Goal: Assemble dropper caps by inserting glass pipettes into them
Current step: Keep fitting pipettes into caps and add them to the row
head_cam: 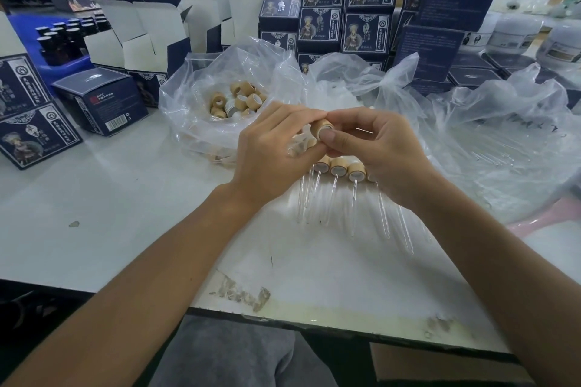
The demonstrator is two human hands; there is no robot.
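Note:
A tan wooden dropper cap (pixel 320 127) is held above the white table (pixel 125 214), between both hands. My left hand (pixel 273 151) grips it from the left. My right hand (pixel 380 151) pinches its open end, thumb over the opening. Whether a pipette is in it I cannot tell. Below my hands lie several assembled caps (pixel 339 166) in a row, their glass pipettes (pixel 332 195) pointing toward me. A clear plastic bag (pixel 201 94) behind my left hand holds several loose caps (pixel 242 100). Loose glass pipettes (pixel 490 154) lie on plastic sheeting to the right.
Dark blue printed cartons (pixel 367 9) are stacked at the back. Open white-lined boxes (pixel 135 38) and dark bottles (pixel 63 38) stand at the back left. White jars (pixel 515 31) sit at the back right. The table's near edge (pixel 283 320) runs close to my lap.

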